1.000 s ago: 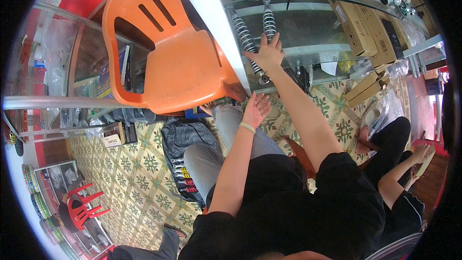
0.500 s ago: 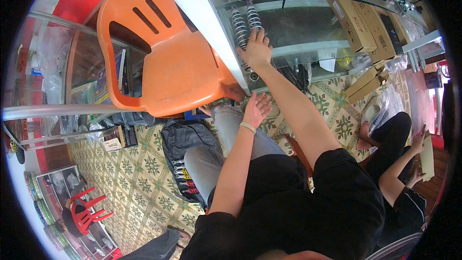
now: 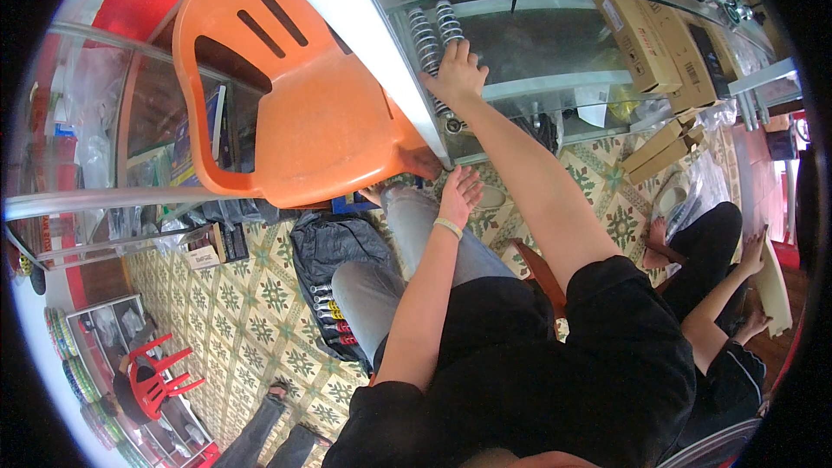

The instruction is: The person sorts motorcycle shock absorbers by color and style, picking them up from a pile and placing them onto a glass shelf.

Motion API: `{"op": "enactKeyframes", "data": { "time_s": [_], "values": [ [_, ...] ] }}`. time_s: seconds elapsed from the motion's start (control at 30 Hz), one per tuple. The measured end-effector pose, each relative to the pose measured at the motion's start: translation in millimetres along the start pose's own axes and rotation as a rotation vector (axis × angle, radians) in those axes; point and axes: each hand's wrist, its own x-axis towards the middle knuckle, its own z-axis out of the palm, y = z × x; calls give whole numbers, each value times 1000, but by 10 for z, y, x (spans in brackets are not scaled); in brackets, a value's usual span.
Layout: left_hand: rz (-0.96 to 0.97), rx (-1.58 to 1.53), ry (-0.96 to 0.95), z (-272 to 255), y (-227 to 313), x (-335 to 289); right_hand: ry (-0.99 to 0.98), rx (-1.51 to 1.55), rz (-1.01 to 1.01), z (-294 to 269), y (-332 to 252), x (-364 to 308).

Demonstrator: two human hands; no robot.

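chrome coil springs (image 3: pixel 436 43) under right hand (image 3: pixel 457 78).

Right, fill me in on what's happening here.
A seated person reaches the right hand up to a pair of coil-spring shock absorbers leaning at the glass display counter, fingers laid over them. The left hand rests open on the knee, holding nothing. An orange plastic chair stands beside the counter, and a dark tool roll lies on the patterned floor.
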Motion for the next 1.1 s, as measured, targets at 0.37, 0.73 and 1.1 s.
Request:
{"op": "enactKeyframes", "data": {
  "time_s": [0.37,0.73,1.1],
  "values": [
    [8,3,4,-25,-48,15,-11,-4,1,-17,17,57],
    [410,137,64,11,131,-633,-26,-35,67,26,10,107],
    [864,-28,691,-1564,497,-2484,-32,-278,-198,435,531,293]
  ]
}}
